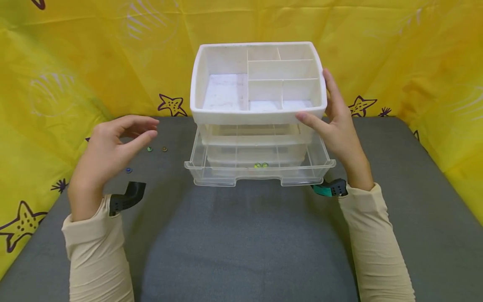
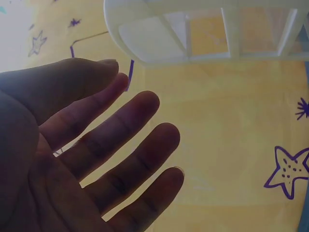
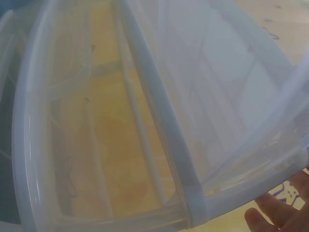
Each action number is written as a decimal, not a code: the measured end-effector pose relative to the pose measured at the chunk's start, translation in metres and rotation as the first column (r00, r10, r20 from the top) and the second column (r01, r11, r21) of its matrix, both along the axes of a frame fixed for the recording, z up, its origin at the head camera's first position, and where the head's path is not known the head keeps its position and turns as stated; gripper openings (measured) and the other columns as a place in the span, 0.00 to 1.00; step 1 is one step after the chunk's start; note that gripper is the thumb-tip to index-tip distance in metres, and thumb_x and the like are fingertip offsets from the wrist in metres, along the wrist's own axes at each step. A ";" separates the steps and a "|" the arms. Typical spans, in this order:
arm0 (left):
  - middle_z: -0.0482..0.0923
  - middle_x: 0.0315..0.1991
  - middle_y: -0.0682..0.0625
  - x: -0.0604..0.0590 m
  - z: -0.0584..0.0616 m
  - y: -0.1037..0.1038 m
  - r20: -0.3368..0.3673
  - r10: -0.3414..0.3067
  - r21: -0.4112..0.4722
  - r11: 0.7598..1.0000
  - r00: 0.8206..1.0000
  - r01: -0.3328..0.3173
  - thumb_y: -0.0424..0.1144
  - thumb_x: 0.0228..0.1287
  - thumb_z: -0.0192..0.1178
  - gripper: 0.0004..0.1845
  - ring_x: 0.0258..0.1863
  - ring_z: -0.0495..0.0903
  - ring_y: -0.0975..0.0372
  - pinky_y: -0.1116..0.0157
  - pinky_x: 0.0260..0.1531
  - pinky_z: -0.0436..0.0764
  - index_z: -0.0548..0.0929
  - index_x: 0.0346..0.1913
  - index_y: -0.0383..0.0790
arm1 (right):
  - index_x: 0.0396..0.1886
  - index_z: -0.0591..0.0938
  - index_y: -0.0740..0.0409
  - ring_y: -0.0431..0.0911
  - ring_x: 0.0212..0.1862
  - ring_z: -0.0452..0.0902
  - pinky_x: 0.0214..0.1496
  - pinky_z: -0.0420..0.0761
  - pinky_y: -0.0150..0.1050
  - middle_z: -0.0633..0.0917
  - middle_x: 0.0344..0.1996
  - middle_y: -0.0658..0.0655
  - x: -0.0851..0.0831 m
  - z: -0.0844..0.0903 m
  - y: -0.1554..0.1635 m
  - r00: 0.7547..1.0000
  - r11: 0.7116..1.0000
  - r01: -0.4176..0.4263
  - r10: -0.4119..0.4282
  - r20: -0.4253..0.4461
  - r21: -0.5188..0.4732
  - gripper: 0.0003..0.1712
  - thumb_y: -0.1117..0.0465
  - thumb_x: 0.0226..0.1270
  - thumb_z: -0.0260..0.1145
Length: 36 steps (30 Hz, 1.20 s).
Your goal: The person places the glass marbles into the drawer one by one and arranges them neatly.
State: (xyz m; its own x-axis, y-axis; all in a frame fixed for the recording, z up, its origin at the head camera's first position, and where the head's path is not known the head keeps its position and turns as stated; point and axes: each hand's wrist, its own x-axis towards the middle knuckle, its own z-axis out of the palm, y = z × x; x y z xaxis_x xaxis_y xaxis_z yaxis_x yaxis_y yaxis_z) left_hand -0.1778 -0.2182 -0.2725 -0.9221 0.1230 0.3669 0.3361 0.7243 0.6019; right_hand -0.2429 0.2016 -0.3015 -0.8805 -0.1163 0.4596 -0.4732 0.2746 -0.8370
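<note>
The white plastic desk organiser with a divided top tray (image 1: 258,79) stands at the far edge of the grey tabletop (image 1: 249,243), about midway along it, against the yellow star-printed cloth (image 1: 75,67) that rises behind and to both sides. Its rim is thick and matt, with rounded corners; thin walls split the tray into one large bay on the left and several smaller ones on the right. Below the tray sit clear plastic drawers, and the lowest clear drawer (image 1: 259,167) is pulled out toward the near edge, with a few small yellow-green beads (image 1: 260,165) lying inside near its front wall.

The right hand (image 1: 337,126) rests against the organiser's right side: the fingers lie straight along the tray's right wall and the thumb touches the rim's front right corner, a loose grip rather than a clenched one. In the right wrist view only fingertips (image 3: 270,215) show beside the translucent drawer walls.

The left hand (image 1: 109,151) hovers well apart from the organiser, toward the left edge, released, fingers relaxed and slightly bent, holding nothing. Just beyond it, several tiny coloured beads (image 1: 149,149) lie scattered on the tabletop.
</note>
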 end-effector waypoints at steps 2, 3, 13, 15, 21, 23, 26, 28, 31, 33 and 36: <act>0.80 0.38 0.79 -0.001 0.000 -0.003 0.024 0.002 -0.006 1.000 1.000 -0.002 0.39 0.67 0.65 0.13 0.34 0.78 0.77 0.77 0.27 0.72 0.85 0.53 0.45 | 0.80 0.52 0.38 0.48 0.58 0.74 0.54 0.84 0.38 0.68 0.71 0.51 0.000 0.000 0.000 1.000 1.000 0.002 -0.002 -0.001 0.003 0.52 0.63 0.63 0.70; 0.79 0.38 0.80 -0.001 -0.001 -0.004 0.038 0.004 -0.009 1.000 0.999 -0.003 0.39 0.67 0.65 0.14 0.34 0.78 0.77 0.77 0.27 0.72 0.85 0.54 0.45 | 0.80 0.52 0.38 0.48 0.58 0.74 0.54 0.84 0.38 0.68 0.72 0.51 0.000 0.000 0.000 1.000 1.000 0.004 -0.004 0.000 0.006 0.52 0.62 0.63 0.70; 0.78 0.36 0.81 -0.006 -0.004 -0.017 0.115 0.037 -0.041 0.999 0.993 -0.032 0.41 0.68 0.64 0.15 0.34 0.78 0.77 0.78 0.31 0.74 0.84 0.55 0.45 | 0.80 0.53 0.38 0.48 0.58 0.74 0.53 0.84 0.35 0.68 0.72 0.52 0.001 0.001 -0.001 1.000 1.000 0.002 -0.002 -0.001 -0.002 0.51 0.62 0.63 0.70; 0.78 0.36 0.80 -0.008 -0.006 -0.020 0.132 0.042 -0.044 0.998 0.990 -0.036 0.42 0.68 0.64 0.15 0.33 0.78 0.77 0.77 0.30 0.74 0.83 0.56 0.45 | 0.80 0.52 0.38 0.48 0.59 0.74 0.53 0.84 0.36 0.68 0.72 0.52 0.001 0.001 -0.001 1.000 1.000 0.003 -0.003 0.003 0.000 0.51 0.62 0.63 0.70; 0.78 0.35 0.80 -0.013 -0.010 -0.027 0.173 0.031 -0.063 0.998 0.984 -0.021 0.42 0.69 0.63 0.16 0.33 0.79 0.78 0.78 0.31 0.75 0.82 0.57 0.44 | 0.80 0.52 0.39 0.48 0.59 0.74 0.54 0.84 0.37 0.67 0.72 0.51 0.001 0.001 -0.001 1.000 1.000 0.004 -0.004 0.006 0.004 0.52 0.62 0.63 0.70; 0.77 0.35 0.81 -0.014 -0.011 -0.029 0.187 0.031 -0.072 0.997 0.982 -0.018 0.43 0.69 0.63 0.17 0.34 0.79 0.78 0.78 0.32 0.75 0.82 0.58 0.44 | 0.80 0.52 0.38 0.48 0.59 0.74 0.54 0.84 0.37 0.67 0.73 0.51 0.002 0.001 -0.001 1.000 1.000 0.003 -0.004 0.006 0.004 0.52 0.62 0.64 0.70; 0.77 0.35 0.81 -0.015 -0.013 -0.033 0.214 0.034 -0.083 0.996 0.976 -0.016 0.44 0.69 0.62 0.18 0.35 0.79 0.78 0.77 0.32 0.75 0.81 0.58 0.45 | 0.80 0.52 0.38 0.47 0.60 0.73 0.55 0.83 0.36 0.66 0.73 0.50 0.002 0.001 -0.001 1.000 1.000 0.002 -0.002 0.010 0.000 0.52 0.62 0.63 0.70; 0.77 0.35 0.81 -0.017 -0.015 -0.036 0.233 0.036 -0.089 0.996 0.972 -0.016 0.46 0.69 0.62 0.19 0.35 0.78 0.78 0.76 0.32 0.75 0.81 0.59 0.45 | 0.80 0.52 0.37 0.47 0.59 0.73 0.54 0.83 0.34 0.66 0.73 0.50 0.002 0.000 0.000 1.000 1.000 0.000 0.001 0.010 -0.004 0.52 0.62 0.63 0.70; 0.76 0.36 0.81 -0.019 -0.018 -0.042 0.264 0.045 -0.101 0.995 0.964 -0.019 0.47 0.70 0.61 0.20 0.35 0.77 0.80 0.76 0.33 0.75 0.80 0.60 0.45 | 0.80 0.53 0.37 0.47 0.59 0.73 0.52 0.82 0.30 0.67 0.72 0.51 0.002 0.000 0.000 1.000 1.000 -0.009 0.009 0.008 -0.019 0.52 0.63 0.63 0.71; 0.76 0.36 0.81 -0.022 -0.022 -0.046 0.278 0.051 -0.105 0.994 0.959 -0.023 0.47 0.70 0.61 0.20 0.35 0.77 0.81 0.76 0.33 0.75 0.80 0.61 0.45 | 0.79 0.53 0.37 0.48 0.58 0.74 0.51 0.82 0.28 0.67 0.72 0.51 0.002 0.000 0.000 1.000 1.000 -0.014 0.014 0.005 -0.026 0.52 0.63 0.63 0.71; 0.77 0.36 0.79 -0.026 -0.027 -0.051 0.285 0.034 -0.105 0.994 0.958 -0.004 0.45 0.71 0.61 0.20 0.36 0.77 0.82 0.78 0.34 0.75 0.79 0.61 0.42 | 0.79 0.53 0.38 0.47 0.58 0.73 0.51 0.81 0.27 0.67 0.72 0.52 0.002 0.001 -0.001 1.000 0.999 -0.015 0.015 0.006 -0.029 0.52 0.63 0.63 0.71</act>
State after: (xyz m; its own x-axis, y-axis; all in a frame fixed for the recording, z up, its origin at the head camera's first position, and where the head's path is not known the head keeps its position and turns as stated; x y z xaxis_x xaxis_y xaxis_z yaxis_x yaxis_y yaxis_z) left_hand -0.2040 -0.2692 -0.2995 -0.9891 0.1279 0.0734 0.1464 0.7918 0.5930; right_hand -0.2407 0.2010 -0.3009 -0.8817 -0.1160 0.4574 -0.4717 0.2432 -0.8476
